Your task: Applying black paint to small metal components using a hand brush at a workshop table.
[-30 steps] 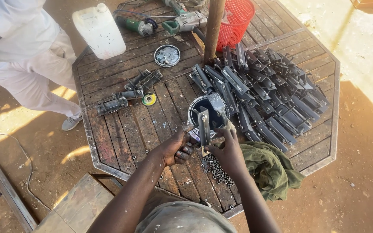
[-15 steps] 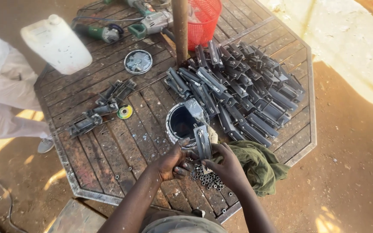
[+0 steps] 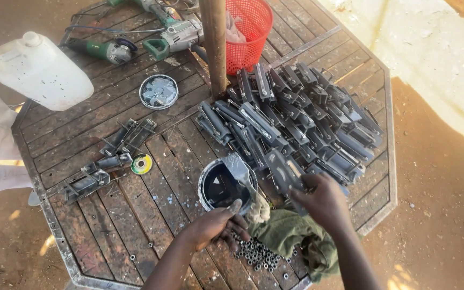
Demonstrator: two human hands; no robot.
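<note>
1. the right hand, lower centre-right of the frame, is closed around a dark grey metal bracket part and holds it at the edge of the big pile of matching grey metal parts.
2. the left hand, lower centre, has its fingers curled down onto a heap of small steel nuts, thumb against the rim of the round black tin; whether it pinches a nut i cannot tell.
3. judged as good practice: keep the bracket level and clear of the green cloth, so nothing slips between the wooden slat table boards.
4. half a second ago both hands met on one part in front of the tin; now they are apart, and the view has shifted closer.
</note>
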